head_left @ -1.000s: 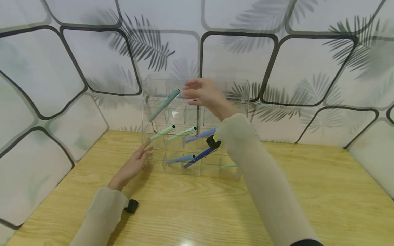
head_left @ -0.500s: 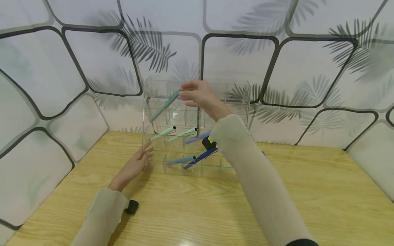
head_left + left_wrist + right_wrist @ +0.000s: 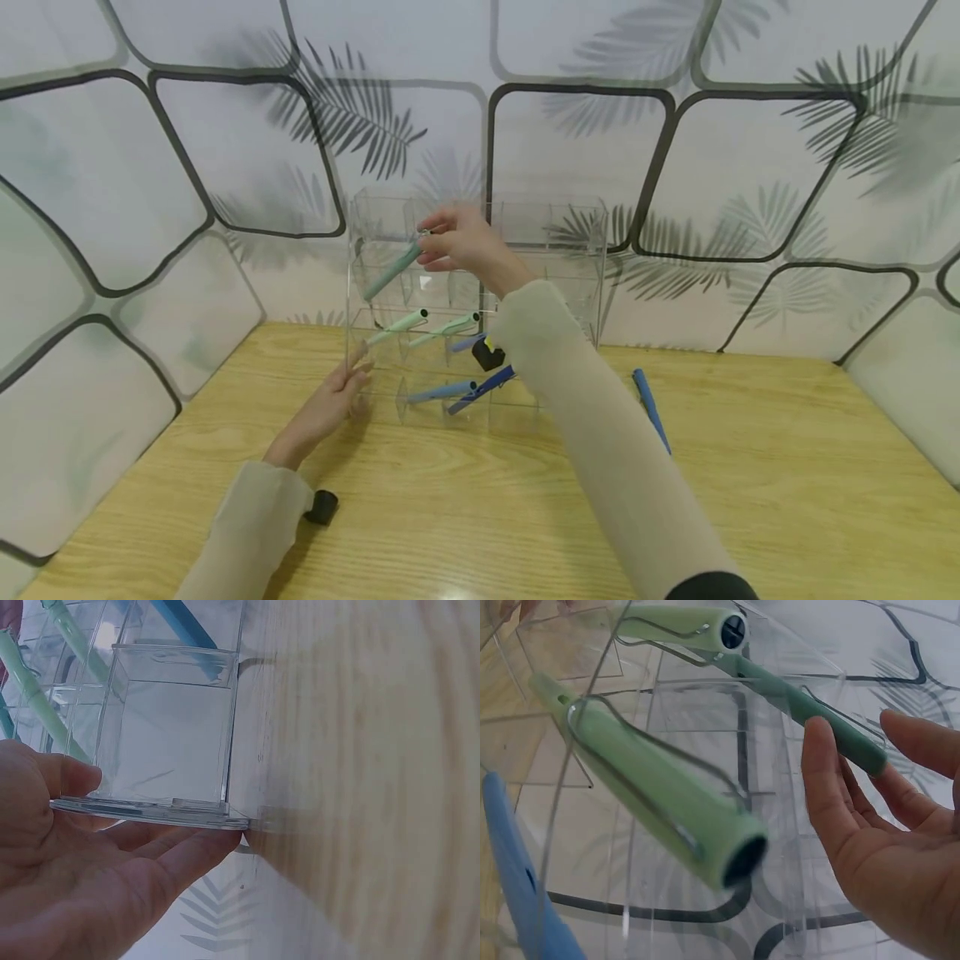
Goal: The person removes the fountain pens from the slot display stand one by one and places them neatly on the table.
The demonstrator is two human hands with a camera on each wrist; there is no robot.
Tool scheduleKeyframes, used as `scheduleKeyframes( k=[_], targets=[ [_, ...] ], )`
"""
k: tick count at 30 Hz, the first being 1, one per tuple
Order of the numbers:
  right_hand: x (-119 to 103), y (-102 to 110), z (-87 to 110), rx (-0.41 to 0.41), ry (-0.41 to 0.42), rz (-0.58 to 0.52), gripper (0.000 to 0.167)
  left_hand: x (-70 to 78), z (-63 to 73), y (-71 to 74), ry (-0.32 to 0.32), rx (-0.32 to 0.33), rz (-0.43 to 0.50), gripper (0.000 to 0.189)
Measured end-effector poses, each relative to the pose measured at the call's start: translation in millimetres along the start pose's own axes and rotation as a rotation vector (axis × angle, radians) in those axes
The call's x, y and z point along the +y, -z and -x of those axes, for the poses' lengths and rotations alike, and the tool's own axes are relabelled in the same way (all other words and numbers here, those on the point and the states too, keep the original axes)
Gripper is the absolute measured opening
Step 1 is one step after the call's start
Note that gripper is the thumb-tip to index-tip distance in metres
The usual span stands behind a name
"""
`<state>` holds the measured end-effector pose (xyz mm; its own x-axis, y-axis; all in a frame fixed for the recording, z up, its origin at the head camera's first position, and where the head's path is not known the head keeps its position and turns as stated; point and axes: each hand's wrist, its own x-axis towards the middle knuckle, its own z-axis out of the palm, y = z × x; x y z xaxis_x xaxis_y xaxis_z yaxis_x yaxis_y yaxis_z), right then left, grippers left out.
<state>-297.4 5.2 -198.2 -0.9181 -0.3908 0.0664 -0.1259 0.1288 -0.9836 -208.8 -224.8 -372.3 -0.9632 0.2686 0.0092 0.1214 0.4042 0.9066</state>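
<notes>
And here's the right hand [image 3: 472, 250] at the dark green pen [image 3: 393, 273], which slants up in the top tier of the clear rack [image 3: 525, 225], around ten o'clock, its upper end towards one or two. The fingers curve about that end; the right wrist view shows one digit across the barrel and another standing off, so whether it's a firm pinch, nobody can tell. Down at eight o'clock, the left hand [image 3: 326, 412] has the side panel pinched, thumb inside, fingers outside. Good support, that: a light rack like this would probably skid without it.

The tidy play is to take the pen close to its end and move it along its own slant, clear of the dividers. Mind the black wrist camera [image 3: 488, 354] too, hanging in front of the lower pens!

Now the blind spots: that camera masks much of the periwinkle pen [image 3: 465, 342], the right sleeve [image 3: 592, 400] covers the rack's corner at four o'clock, and see-through walls make the green pen's exact compartment hard to call. Further out at four, a blue pen [image 3: 651, 408] lies on the table [image 3: 450, 517].
</notes>
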Motion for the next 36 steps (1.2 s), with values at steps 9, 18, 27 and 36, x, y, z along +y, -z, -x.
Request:
scheduleKeyframes(
  k=[9, 18, 27, 36],
  targets=[
    [1.6, -6.8, -4.4, 0.037, -0.025, -0.051, 0.028, -0.6, 0.4, -0.4, 0.012, 0.006, 0.004, 0.058],
    [-2.6, 7.3, 6.7, 0.062, 0.021, -0.125, 0.031, -0.3, 0.0, -0.8, 0.015, 0.005, 0.003, 0.058],
    [-4.4, 26.5, 22.4, 0.099, 0.08, -0.179, 0.03, 0.0, 0.3, -1.2, 0.011, 0.002, -0.002, 0.059],
    [-4.8, 44.0, 38.8, 0.117, 0.131, -0.224, 0.03, 0.0, -1.0, -0.9, 0.019, 0.004, -0.004, 0.059]
  ],
)
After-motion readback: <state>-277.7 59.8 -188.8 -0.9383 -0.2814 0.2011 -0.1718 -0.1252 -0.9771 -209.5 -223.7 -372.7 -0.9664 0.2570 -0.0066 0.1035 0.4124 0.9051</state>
